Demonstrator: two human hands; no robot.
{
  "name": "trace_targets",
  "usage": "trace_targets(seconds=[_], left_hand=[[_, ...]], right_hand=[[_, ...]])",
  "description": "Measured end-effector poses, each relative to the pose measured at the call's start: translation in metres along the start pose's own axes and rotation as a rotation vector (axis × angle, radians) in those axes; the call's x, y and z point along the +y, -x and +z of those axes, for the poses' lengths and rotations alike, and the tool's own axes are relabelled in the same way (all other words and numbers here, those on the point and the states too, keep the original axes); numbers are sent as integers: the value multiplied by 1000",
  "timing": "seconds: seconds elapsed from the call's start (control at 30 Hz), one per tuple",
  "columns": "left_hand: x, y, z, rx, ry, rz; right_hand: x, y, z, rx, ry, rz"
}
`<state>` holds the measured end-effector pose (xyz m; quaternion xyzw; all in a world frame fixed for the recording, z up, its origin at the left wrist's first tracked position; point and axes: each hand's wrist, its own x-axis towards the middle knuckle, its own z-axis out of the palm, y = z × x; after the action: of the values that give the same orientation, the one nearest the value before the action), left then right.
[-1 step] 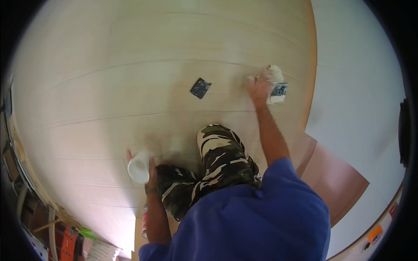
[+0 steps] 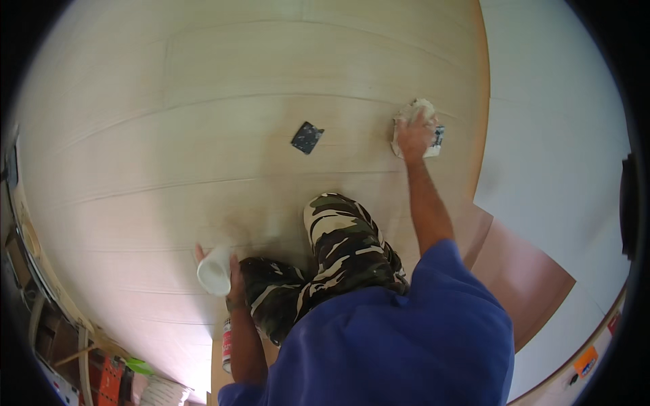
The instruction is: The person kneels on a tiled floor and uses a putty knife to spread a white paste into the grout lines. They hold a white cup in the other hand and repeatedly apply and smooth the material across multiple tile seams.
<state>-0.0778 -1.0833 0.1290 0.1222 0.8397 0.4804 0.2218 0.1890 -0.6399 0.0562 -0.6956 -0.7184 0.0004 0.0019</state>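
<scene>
My left hand (image 2: 235,279) is closed around a white cup-shaped container (image 2: 214,273), its round end tilted towards me. Far right, my right hand (image 2: 416,137) presses its bent fingers into a lump of white putty-like material (image 2: 422,107). White smears coat those fingers. A dark flat piece (image 2: 439,138) streaked with white lies beside that hand, partly hidden under it. Left of it, a small black square sheet (image 2: 308,137) with white specks lies alone on the pale covering.
Pale sheets with visible seams cover the floor (image 2: 223,142). A reddish-brown panel (image 2: 518,284) and a grey-white surface (image 2: 552,155) lie to the right. Near my left forearm stands a red and white can (image 2: 227,345). Tools and an orange item (image 2: 110,379) crowd the lower left.
My right hand has moved slightly right, over the white lump and dark piece. The container in my left hand has shifted slightly down.
</scene>
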Motion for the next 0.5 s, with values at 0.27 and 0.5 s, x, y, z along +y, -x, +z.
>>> trace_targets(seconds=[0.27,0.5], left_hand=[[-122,98,-84,-144,-393,-104],[-158,118,-92,-251,-607,-7]], right_hand=[[32,5,80,-45,-30,143],[-22,3,35,-162,-121,-95]])
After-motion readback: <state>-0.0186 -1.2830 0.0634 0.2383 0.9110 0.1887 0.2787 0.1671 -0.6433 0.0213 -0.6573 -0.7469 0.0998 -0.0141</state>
